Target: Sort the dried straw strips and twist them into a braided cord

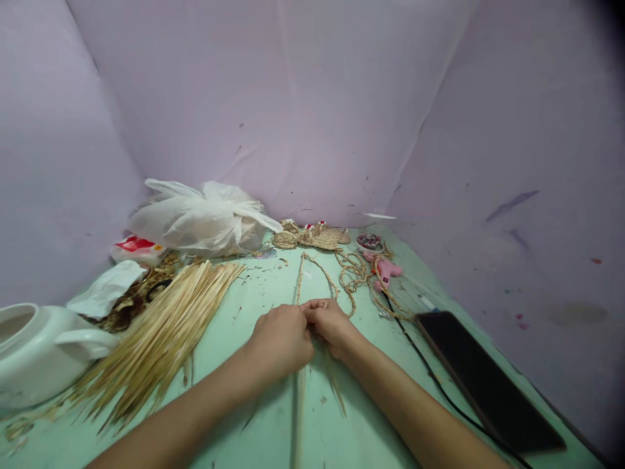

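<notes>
My left hand (280,340) and my right hand (331,324) meet over the middle of the green table. Both are closed around a thin straw cord (300,277), which runs from my fingers toward the back and bends there. Loose straw strands (336,384) hang from below my hands toward the near side. More twisted rope (352,268) lies in loops behind my right hand. A flat bundle of dry straw (170,332) is spread out to the left of my left hand.
A white pot (36,355) stands at the left, with a white plastic bag (208,218) farther back. Woven straw pieces (319,238) lie by the back wall. At the right are a pink glue gun (388,270), its black cable and a dark tablet (488,381).
</notes>
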A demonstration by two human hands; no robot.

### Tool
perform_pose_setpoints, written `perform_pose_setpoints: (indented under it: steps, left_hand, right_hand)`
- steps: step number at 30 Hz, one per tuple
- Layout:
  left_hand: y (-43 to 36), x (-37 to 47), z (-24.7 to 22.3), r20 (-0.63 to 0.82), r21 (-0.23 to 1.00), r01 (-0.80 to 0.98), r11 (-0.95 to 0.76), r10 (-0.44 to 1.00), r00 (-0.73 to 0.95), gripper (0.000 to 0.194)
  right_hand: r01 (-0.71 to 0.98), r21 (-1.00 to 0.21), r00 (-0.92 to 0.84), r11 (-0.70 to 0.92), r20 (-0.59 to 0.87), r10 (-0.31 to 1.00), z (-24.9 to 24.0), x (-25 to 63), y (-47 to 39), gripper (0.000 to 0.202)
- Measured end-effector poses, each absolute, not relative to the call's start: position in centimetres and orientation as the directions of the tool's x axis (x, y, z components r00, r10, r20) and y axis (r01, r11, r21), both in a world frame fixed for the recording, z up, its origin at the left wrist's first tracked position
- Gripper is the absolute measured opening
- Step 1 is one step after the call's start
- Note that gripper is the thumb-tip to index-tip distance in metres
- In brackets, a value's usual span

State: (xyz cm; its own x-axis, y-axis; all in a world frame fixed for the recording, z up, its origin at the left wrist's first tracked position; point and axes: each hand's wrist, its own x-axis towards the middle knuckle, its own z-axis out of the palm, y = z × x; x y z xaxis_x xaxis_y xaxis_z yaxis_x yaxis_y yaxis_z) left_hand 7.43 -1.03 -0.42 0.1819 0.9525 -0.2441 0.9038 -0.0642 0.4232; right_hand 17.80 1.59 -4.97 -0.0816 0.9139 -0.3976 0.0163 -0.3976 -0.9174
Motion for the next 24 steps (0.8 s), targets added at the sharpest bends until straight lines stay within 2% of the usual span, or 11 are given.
perform_pose_setpoints:
  steps: [2,4,6,8,11,13,17,19,21,24]
  left_hand:
    - [0.2,6.2,-0.1,-0.238,0.542,0.84,-0.024,0.954,0.181,0.021]
    - [1.2,5.4,-0.1,-0.262,0.702,0.697,0.144,0.963,0.065,0.018]
    - [1.9,5.1,-0.4,-0.381,0.807,0.49,0.329,0.925,0.006,0.025]
    - [2.1,5.2,-1.1,-0.509,0.832,0.327,0.449,0.852,0.124,0.027]
    - [2.2,5.5,-2.3,-0.529,0.848,0.239,0.473,0.788,0.315,0.012]
    - [2.3,5.4,-2.8,-0.51,0.857,0.264,0.442,0.799,0.317,0.013]
    - [2.5,5.4,-2.8,-0.511,0.792,0.487,0.368,0.836,0.199,0.021]
    - [2.5,5.7,-2.8,-0.496,0.733,0.593,0.334,0.859,0.129,0.021]
    - [2.6,5.9,-3.0,-0.469,0.686,0.658,0.312,0.88,0.072,0.015]
    - [2.6,6.0,-3.5,-0.407,0.697,0.658,0.284,0.913,0.037,0.005]
  right_hand:
    - [-0.007,-0.921,-0.122,-0.39,-0.386,0.914,-5.2,17.9,1.7,0.005]
    - [-0.042,-0.924,-0.164,-0.379,-0.368,0.915,-5.4,17.9,1.8,0.005]
    - [-0.074,-0.931,-0.198,-0.356,-0.336,0.921,-5.4,17.9,1.8,0.008]
    - [-0.102,-0.934,-0.219,-0.343,-0.316,0.923,-5.5,17.9,1.9,0.009]
    - [-0.093,-0.944,-0.255,-0.318,-0.286,0.924,-5.7,18.1,2.1,0.008]
    - [-0.013,-0.971,-0.27,-0.239,-0.227,0.936,-5.9,18.3,2.3,0.01]
    - [0.273,-0.962,-0.334,0.025,-0.071,0.94,-6.6,19.0,2.8,0.012]
    - [0.423,-0.889,-0.374,0.174,0.003,0.927,-6.7,19.3,2.8,0.014]
    - [0.558,-0.765,-0.405,0.323,0.089,0.91,-6.4,19.6,2.6,0.016]
    - [0.701,-0.564,-0.442,0.437,0.138,0.886,-5.3,19.7,2.0,0.018]
